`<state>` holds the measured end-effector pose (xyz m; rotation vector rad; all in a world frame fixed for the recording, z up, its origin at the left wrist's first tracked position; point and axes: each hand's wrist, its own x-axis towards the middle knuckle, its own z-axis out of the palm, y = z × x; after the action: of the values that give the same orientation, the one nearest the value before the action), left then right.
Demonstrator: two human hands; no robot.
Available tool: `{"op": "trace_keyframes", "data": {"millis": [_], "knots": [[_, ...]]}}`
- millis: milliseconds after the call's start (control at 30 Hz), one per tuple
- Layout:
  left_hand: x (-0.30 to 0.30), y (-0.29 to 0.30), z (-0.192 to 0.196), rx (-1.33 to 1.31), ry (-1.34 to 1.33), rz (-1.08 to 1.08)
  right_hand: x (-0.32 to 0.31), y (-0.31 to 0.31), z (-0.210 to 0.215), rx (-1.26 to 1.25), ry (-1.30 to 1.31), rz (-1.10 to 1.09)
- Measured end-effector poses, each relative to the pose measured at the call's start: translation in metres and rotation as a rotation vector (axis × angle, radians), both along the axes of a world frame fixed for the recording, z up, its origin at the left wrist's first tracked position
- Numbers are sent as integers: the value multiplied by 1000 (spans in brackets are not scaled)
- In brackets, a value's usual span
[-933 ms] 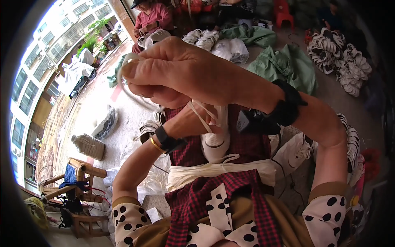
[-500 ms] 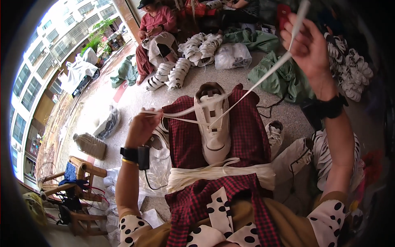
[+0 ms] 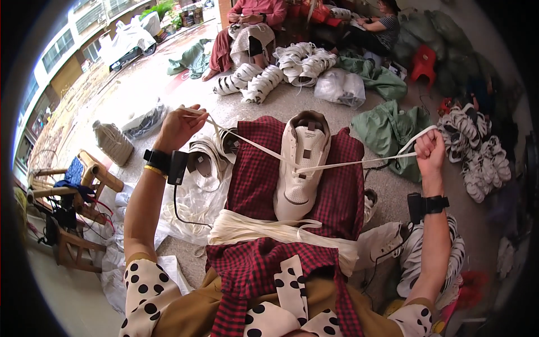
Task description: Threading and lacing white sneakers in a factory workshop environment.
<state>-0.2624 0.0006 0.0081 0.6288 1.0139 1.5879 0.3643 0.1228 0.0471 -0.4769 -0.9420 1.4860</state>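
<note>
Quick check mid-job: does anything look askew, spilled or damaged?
Nothing looks spilled or damaged. One stray: a thin cream strand loops away from the flat cream lace bundle, near the toe of the cream shoe, while the rest lies gathered. The flat white lace between left hand and right hand looks untangled.

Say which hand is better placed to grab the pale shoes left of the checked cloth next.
Probably the left hand: it appears near the pale shoes, while the right hand is across the checked cloth. Both hold lace, so the left might need freeing.
</note>
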Motion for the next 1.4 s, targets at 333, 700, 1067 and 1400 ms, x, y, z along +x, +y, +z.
{"op": "trace_keyframes", "data": {"millis": [333, 700, 1067, 1400], "knots": [[-42, -11, -29, -151, 381, 112, 19, 8, -17, -16, -112, -82], [107, -29, -23, 316, 1511, 277, -42, -12, -31, 576, -1263, -529], [202, -12, -5, 634, 1715, -362, -168, -89, -52, 1039, -1493, -131], [193, -10, -8, 460, 1509, -484, -158, -81, -56, 897, -1329, -60]]}}
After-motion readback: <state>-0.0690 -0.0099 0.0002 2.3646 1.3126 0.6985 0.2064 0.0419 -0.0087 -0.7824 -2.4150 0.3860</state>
